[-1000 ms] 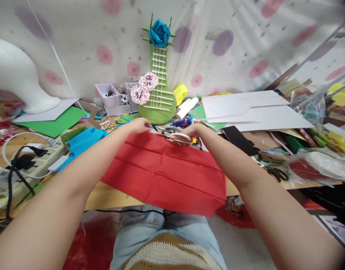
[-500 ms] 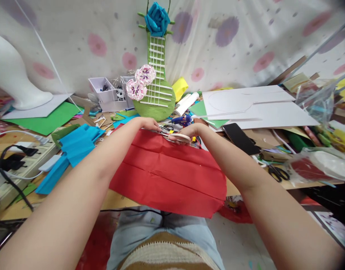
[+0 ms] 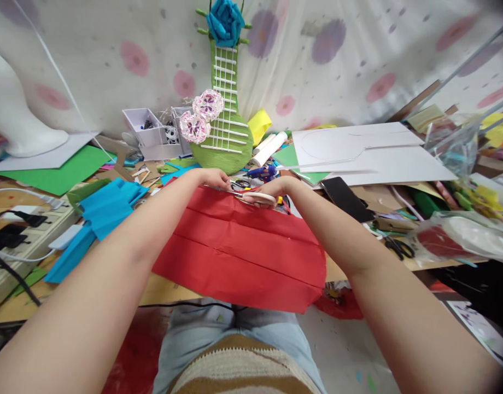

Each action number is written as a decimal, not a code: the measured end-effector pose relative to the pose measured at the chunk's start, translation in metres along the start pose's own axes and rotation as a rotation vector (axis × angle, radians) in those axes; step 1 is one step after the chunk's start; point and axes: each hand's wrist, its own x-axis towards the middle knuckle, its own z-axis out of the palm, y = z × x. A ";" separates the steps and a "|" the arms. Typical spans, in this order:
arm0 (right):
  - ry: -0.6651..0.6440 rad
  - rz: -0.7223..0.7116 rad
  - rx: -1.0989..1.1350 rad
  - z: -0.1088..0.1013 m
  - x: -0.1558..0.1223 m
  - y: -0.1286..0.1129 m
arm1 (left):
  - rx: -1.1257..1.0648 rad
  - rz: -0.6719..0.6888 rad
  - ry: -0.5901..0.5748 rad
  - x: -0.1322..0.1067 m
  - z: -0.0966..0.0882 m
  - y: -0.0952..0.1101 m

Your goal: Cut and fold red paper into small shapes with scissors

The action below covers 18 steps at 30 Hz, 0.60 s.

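Observation:
A large sheet of red paper (image 3: 243, 246), creased in long folds, hangs over the table's front edge toward my lap. At its far edge my left hand (image 3: 215, 179) is closed in a pinch on the paper. My right hand (image 3: 272, 191) grips a pair of scissors (image 3: 260, 198) with pale handles. The scissor blades point left along the paper's far edge, toward my left fingertips. Just behind my hands lies a blue glue gun (image 3: 262, 173). Beyond it stands a green guitar-shaped craft piece (image 3: 224, 148) with white strings and a blue paper flower (image 3: 226, 23).
Blue crepe paper (image 3: 107, 205) and a power strip (image 3: 25, 246) lie at the left. White boards (image 3: 370, 148), a black phone (image 3: 345, 198) and black-handled scissors (image 3: 399, 248) are at the right. A white box (image 3: 157, 134) stands at the back, left of the guitar piece.
The scissor blades look closer together and nearer my left fingers. The whole view has shifted slightly. Both hands keep their hold.

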 end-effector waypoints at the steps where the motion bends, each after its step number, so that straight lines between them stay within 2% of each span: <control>1: 0.001 0.010 -0.003 0.001 -0.001 -0.002 | 0.011 0.000 -0.002 0.000 0.000 0.000; 7: -0.033 0.066 -0.030 0.004 -0.010 -0.008 | 0.087 0.011 0.005 0.006 0.001 0.005; 18: -0.022 0.017 0.064 0.000 -0.003 0.013 | 0.132 0.050 0.039 0.013 -0.003 0.007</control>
